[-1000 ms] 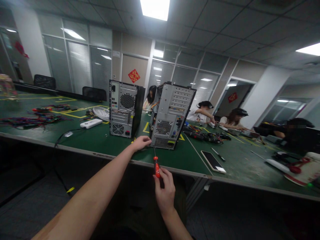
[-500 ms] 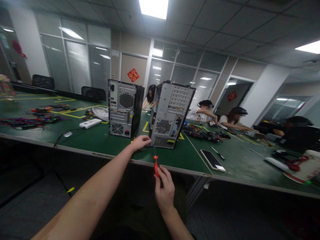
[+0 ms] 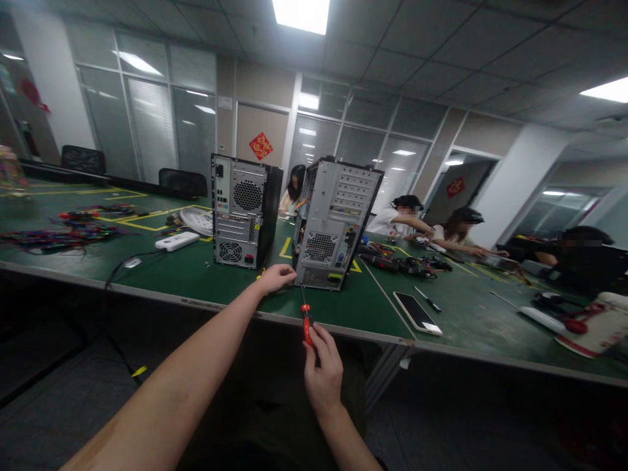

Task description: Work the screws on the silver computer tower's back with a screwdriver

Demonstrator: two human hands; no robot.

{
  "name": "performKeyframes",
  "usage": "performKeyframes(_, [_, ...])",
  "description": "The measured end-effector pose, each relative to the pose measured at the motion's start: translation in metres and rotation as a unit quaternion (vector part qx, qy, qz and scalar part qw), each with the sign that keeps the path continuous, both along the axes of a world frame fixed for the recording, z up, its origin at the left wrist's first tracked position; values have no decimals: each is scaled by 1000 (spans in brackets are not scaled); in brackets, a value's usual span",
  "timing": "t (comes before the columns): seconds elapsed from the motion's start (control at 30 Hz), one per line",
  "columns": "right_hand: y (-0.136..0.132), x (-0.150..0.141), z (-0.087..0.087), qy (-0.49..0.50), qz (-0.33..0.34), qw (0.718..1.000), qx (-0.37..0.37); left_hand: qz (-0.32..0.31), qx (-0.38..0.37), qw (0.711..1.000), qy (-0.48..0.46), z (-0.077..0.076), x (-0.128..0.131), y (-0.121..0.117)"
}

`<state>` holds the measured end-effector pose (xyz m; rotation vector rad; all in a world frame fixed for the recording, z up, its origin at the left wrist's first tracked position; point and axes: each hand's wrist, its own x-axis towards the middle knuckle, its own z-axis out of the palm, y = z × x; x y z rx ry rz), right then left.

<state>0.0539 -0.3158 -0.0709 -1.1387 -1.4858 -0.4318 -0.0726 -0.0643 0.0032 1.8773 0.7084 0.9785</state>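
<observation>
Two computer cases stand upright on the green table, rear panels towards me. My right hand (image 3: 324, 366) is closed around the handle of a red and black screwdriver (image 3: 307, 324). The screwdriver's thin shaft points up and away, its tip at the bottom left edge of the right computer case (image 3: 326, 222); whether it sits in a screw is too small to see. My left hand (image 3: 277, 279) has its fingers drawn together, fingertips against that same lower left corner. What they pinch, if anything, is hidden. Left of it stands the other computer case (image 3: 238, 216).
A phone (image 3: 417, 313) and a thin pen-like tool (image 3: 428, 299) lie to the right, near cables (image 3: 407, 261). Leftward are a white power strip (image 3: 176, 241), a white basket (image 3: 196, 221) and tangled wires (image 3: 53, 237). Several people sit across the table.
My hands, the screwdriver and the cases stay almost where they were. At the far right, co-workers have shifted their heads and arms slightly.
</observation>
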Motion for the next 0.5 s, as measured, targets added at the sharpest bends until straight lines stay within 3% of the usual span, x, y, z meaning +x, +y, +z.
performKeyframes(0.5, [0,1,-1,-6,-7,1000,-3,-1,9,1000,2,-3,-1,2])
